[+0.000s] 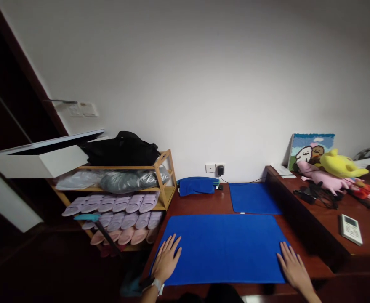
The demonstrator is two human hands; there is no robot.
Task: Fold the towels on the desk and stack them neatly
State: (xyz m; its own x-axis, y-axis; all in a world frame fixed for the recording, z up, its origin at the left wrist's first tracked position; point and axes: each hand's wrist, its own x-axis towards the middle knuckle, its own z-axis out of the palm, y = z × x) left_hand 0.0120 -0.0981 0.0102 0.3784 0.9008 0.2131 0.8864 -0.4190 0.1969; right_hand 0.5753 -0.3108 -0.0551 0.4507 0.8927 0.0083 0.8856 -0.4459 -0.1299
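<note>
Blue cloth (224, 249) lies flat on the worktop (203, 205). Left hand (166, 260) and right hand (294, 266) press its side edges, palms down, open, gripping nothing.

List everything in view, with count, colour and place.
large cloth: one, blue, flat on the lower tabletop
smaller cloth: one, blue, behind it, right
folded cloth: one, blue, by the wall
charger: one, black, in the wall socket
remote: one, white, on the raised surface, right
plush toys: yellow and pink, one each, behind the remote
picture: one, multicoloured, against the wall
rack: one, light wood, left
slippers: many, lilac and pink, on the rack
bag: one, black, on top
left hand: one, cloth's left edge
right hand: one, cloth's right edge
</note>
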